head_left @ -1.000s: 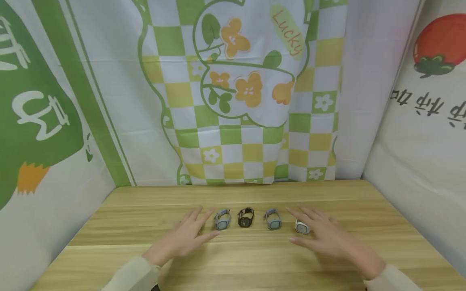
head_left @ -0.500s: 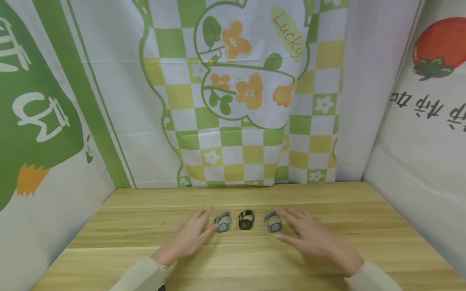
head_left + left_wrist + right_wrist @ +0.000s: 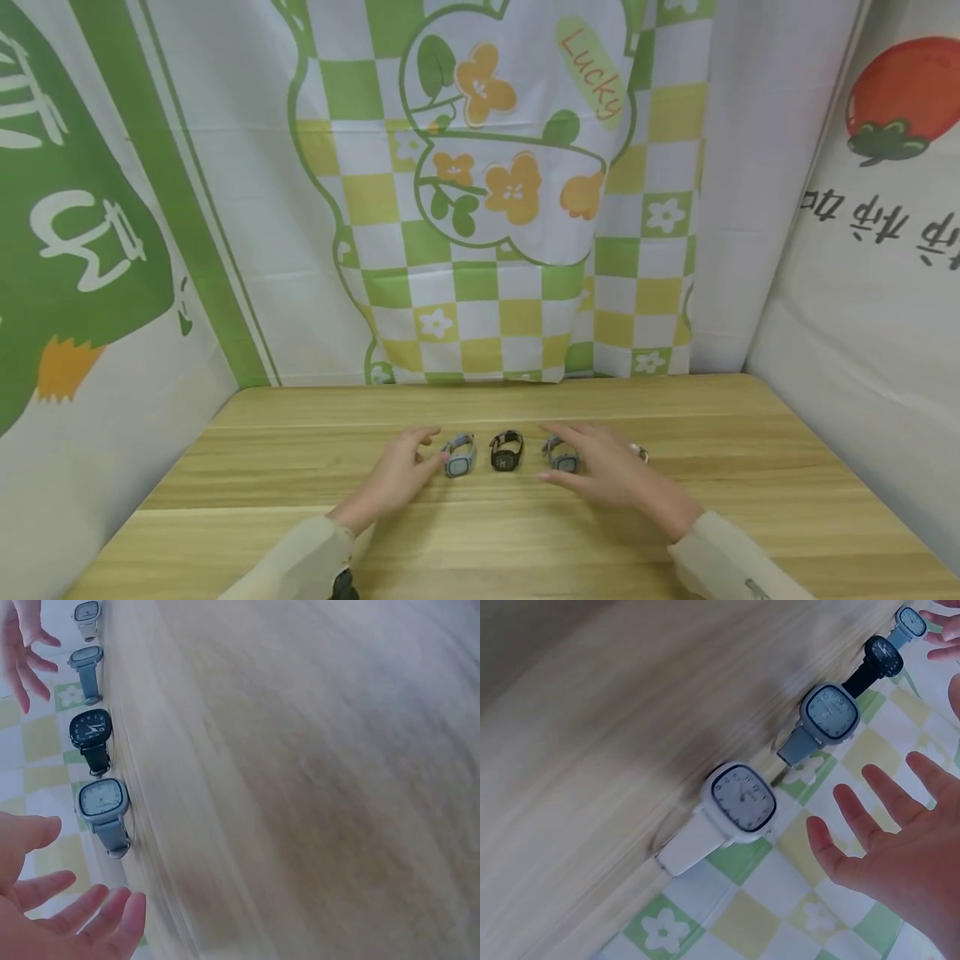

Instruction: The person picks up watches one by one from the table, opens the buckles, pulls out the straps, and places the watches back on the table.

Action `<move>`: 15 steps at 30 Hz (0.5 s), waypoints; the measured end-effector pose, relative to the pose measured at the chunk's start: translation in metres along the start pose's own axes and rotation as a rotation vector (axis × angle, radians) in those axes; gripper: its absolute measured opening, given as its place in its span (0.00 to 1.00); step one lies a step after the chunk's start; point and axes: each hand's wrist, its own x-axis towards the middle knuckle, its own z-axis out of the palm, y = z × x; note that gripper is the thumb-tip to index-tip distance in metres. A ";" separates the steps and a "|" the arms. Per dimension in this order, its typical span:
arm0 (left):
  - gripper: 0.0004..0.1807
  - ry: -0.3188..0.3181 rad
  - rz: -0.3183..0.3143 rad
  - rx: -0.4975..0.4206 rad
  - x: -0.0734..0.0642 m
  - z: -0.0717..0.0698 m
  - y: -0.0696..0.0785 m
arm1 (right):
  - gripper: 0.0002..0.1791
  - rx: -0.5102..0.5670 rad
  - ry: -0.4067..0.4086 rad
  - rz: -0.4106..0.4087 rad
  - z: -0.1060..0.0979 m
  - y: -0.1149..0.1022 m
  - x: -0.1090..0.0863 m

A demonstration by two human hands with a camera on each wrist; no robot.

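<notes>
Four wristwatches would be a count too many to number, so several stand in a row on the wooden table. Leftmost is a blue-grey watch, with my left hand beside it, thumb tip right at its edge and fingers loosely bent. A black watch comes after it. My right hand hovers around the second blue-grey watch, its thumb and fingers spread apart and partly covering it in the head view. The white watch is mostly hidden behind that hand in the head view.
A green-and-yellow checked cloth hangs behind the table's far edge. White printed cloths form the left side and the right side. Pale sleeves cover both forearms.
My right hand has moved left from the white watch to the second blue-grey one. The left hand has shifted slightly right, its fingers bending more. The watches stay in place.
</notes>
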 end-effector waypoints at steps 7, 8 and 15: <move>0.26 0.014 -0.018 -0.013 0.002 -0.001 0.004 | 0.35 0.042 -0.002 -0.043 0.007 -0.008 0.017; 0.26 0.015 -0.017 -0.014 0.003 -0.001 0.004 | 0.34 0.055 -0.005 -0.043 0.008 -0.009 0.019; 0.22 0.048 -0.038 -0.048 0.006 0.002 0.005 | 0.30 0.126 -0.016 -0.002 0.019 -0.019 0.039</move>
